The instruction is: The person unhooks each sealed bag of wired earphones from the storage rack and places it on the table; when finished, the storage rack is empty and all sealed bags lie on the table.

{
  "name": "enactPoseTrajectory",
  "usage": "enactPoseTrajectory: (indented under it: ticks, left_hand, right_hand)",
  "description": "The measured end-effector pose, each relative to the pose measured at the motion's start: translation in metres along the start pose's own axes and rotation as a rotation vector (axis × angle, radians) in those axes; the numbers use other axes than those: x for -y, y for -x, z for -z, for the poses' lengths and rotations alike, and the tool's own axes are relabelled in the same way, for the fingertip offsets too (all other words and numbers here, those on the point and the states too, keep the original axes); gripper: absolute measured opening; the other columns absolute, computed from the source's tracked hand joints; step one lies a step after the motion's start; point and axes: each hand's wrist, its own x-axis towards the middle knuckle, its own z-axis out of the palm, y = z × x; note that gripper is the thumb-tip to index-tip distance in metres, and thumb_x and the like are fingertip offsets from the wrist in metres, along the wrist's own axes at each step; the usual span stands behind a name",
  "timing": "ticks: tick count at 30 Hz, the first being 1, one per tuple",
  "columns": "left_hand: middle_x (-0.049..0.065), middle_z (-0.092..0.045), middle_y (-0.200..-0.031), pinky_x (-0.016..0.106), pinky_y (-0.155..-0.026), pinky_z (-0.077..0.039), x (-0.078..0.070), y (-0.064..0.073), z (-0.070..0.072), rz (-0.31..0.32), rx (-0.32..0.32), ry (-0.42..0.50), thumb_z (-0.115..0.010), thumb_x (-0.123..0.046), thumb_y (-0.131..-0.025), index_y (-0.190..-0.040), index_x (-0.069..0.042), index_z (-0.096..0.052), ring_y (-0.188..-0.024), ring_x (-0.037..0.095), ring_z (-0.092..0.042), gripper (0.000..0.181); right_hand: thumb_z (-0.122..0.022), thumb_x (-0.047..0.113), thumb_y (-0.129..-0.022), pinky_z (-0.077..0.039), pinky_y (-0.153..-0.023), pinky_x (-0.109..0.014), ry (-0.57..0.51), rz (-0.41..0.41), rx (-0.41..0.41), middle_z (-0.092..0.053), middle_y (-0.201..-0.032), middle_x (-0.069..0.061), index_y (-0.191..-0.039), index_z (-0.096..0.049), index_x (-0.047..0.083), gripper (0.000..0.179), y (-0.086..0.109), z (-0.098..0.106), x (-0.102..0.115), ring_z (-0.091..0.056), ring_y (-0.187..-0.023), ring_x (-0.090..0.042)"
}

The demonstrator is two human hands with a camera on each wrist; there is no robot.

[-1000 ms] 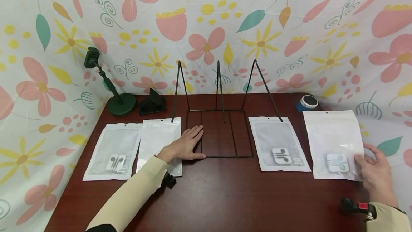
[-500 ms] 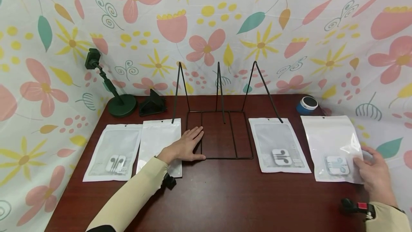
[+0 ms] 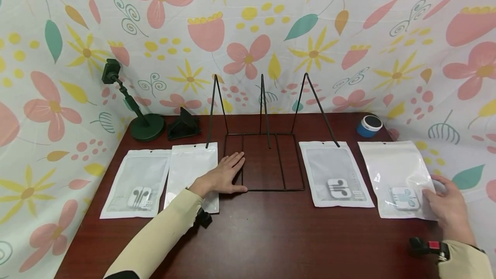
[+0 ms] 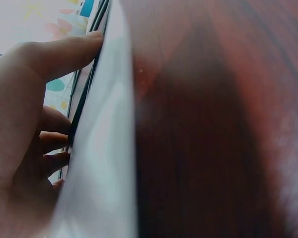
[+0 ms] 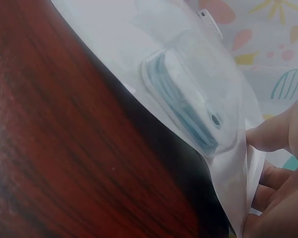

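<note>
My left hand (image 3: 224, 175) lies flat with fingers spread on the left side of the black wire rack (image 3: 283, 167). Beneath that wrist is a white pouch (image 3: 195, 162), partly covered by the hand and sleeve. At the far right, my right hand (image 3: 449, 206) pinches the right edge of a white zip pouch (image 3: 395, 162), thumb on its face. Through the pouch's clear film show wired earphones (image 5: 179, 99) in a flat case. Another earphone pouch (image 3: 333, 162) lies right of the rack, under its right prong. The left wrist view shows the thumb and fingers touching black wire.
A further earphone pouch (image 3: 137, 184) lies at the left. Behind it stand a green stand with a clamp head (image 3: 147, 126) and a black wedge-shaped object (image 3: 184, 124). A blue round container (image 3: 369, 126) sits at the back right. A floral cloth (image 3: 248, 20) hangs behind the table.
The pouch in my right hand has come slightly left, its top edge sinking toward the table. My right hand has shifted a little left with it. The left hand stays put.
</note>
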Motion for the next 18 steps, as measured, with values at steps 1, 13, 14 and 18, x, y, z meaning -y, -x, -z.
enactPoseTrajectory:
  ticks: [1, 13, 14, 18]
  left_hand:
    - [0.011, -0.003, -0.165, 0.051, -0.12, -0.013, 0.0, -0.0001, -0.0002, 0.001, 0.002, -0.001, -0.053, -0.069, -0.087, -0.156, -0.005, -0.014, -0.152, 0.029, -0.003, 0.102]
    - [0.011, -0.002, -0.165, 0.051, -0.12, -0.012, 0.0005, 0.0004, -0.0002, 0.001, 0.002, 0.006, -0.053, -0.07, -0.087, -0.157, -0.005, -0.013, -0.152, 0.028, -0.002, 0.102]
    - [0.011, -0.002, -0.165, 0.051, -0.12, -0.012, 0.0003, 0.0005, 0.0, -0.001, 0.001, 0.005, -0.053, -0.069, -0.087, -0.157, -0.005, -0.013, -0.152, 0.028, -0.002, 0.102]
    - [0.011, -0.002, -0.165, 0.051, -0.12, -0.013, -0.0005, 0.0006, 0.0005, -0.002, 0.007, 0.001, -0.053, -0.069, -0.087, -0.157, -0.005, -0.013, -0.152, 0.028, -0.002, 0.102]
  right_hand:
    - [-0.051, 0.021, -0.098, -0.042, -0.059, -0.031, 0.004, 0.004, 0.001, -0.034, -0.144, -0.037, -0.158, -0.016, 0.015, 0.069, 0.0, 0.0004, 0.0002, -0.048, -0.107, -0.044]
    - [-0.056, 0.02, -0.092, -0.04, -0.054, -0.025, 0.107, 0.088, -0.027, -0.043, -0.131, -0.042, -0.151, -0.025, 0.001, 0.069, 0.0002, -0.0049, 0.0005, -0.054, -0.095, -0.041]
    - [-0.055, 0.021, -0.092, -0.039, -0.054, -0.025, 0.111, 0.083, -0.024, -0.042, -0.132, -0.042, -0.152, -0.024, 0.002, 0.07, 0.0001, -0.0053, 0.0005, -0.053, -0.098, -0.043]
    - [-0.055, 0.02, -0.091, -0.04, -0.057, -0.029, 0.147, 0.09, -0.041, -0.044, -0.13, -0.042, -0.151, -0.026, 0.0, 0.069, -0.0004, -0.0072, -0.0004, -0.052, -0.099, -0.045]
